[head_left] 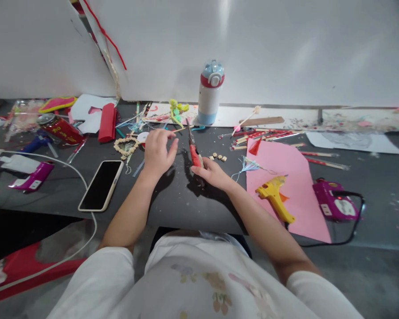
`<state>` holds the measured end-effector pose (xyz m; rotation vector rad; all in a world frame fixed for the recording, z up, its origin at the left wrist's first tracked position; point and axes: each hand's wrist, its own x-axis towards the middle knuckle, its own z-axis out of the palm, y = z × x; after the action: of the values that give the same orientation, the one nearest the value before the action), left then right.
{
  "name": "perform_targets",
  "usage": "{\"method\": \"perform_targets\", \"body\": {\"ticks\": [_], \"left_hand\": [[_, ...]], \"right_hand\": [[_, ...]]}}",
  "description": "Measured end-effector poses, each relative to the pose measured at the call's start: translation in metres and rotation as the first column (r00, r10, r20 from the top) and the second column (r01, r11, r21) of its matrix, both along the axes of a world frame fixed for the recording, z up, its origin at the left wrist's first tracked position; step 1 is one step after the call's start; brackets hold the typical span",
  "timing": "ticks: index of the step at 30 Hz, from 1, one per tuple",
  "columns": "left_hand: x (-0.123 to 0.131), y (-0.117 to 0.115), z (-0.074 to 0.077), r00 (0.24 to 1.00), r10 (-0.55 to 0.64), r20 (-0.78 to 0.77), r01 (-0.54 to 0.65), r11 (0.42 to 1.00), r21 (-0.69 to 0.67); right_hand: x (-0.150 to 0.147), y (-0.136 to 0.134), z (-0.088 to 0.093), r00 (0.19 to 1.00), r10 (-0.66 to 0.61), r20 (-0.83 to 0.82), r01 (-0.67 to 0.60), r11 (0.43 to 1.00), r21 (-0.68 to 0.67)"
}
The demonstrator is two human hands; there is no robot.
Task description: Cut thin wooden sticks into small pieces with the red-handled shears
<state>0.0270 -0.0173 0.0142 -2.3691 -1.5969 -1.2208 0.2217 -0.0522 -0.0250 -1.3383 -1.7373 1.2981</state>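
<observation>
You hold the pliers [195, 157] in your right hand [213, 173], with the fingers closed round the red handles and the thumb laid along them. The pliers are over the middle of the dark table [176, 208], and their metal tip points away from you, toward the bottle [209, 99], which stands upright near the white wall [269, 53]. Your left hand [159, 153] is to the left of the pliers, apart from them; its fingers are curved and the thumb stands away from them. A thin light stick [179, 130] shows just beyond these fingertips — I cannot tell whether you are holding it.

Just beside your right hand there lie several small wooden pieces [218, 157]. Near your left hand there is a ring of small light pieces [120, 151], and closer to you lies the phone [101, 186], its screen dark. To the right, the yellow glue gun [275, 199] rests on a pink sheet [279, 159] — a blue tassel [249, 165] lies across the left edge of this sheet.
</observation>
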Motion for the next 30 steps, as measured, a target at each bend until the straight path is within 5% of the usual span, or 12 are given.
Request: {"method": "perform_targets", "body": {"ticks": [2, 4, 7, 10, 15, 30], "left_hand": [[0.007, -0.002, -0.006, 0.987, -0.095, 0.131, 0.12, 0.974, -0.194], [0.014, -0.002, -0.012, 0.928, -0.172, 0.33, 0.309, 0.85, -0.427], [0.023, -0.002, -0.019, 0.8, -0.209, 0.563, 0.55, 0.63, -0.548], [0.028, -0.003, -0.02, 0.728, -0.158, 0.667, 0.638, 0.511, -0.576], [0.03, -0.007, -0.016, 0.657, -0.083, 0.749, 0.679, 0.497, -0.54], [0.03, -0.006, -0.019, 0.711, -0.134, 0.69, 0.637, 0.538, -0.552]], "right_hand": [[-0.001, 0.0, -0.002, 0.997, 0.005, -0.082, -0.007, 1.0, -0.023], [-0.002, 0.0, -0.003, 0.99, 0.019, -0.14, -0.025, 0.999, -0.039], [-0.005, -0.002, -0.002, 0.982, 0.04, -0.184, -0.048, 0.998, -0.037], [-0.006, -0.004, -0.001, 0.976, 0.06, -0.211, -0.067, 0.997, -0.023], [-0.006, -0.004, 0.0, 0.973, 0.098, -0.207, -0.104, 0.994, -0.017], [-0.005, -0.002, -0.005, 0.961, 0.151, -0.233, -0.152, 0.988, 0.015]]}}
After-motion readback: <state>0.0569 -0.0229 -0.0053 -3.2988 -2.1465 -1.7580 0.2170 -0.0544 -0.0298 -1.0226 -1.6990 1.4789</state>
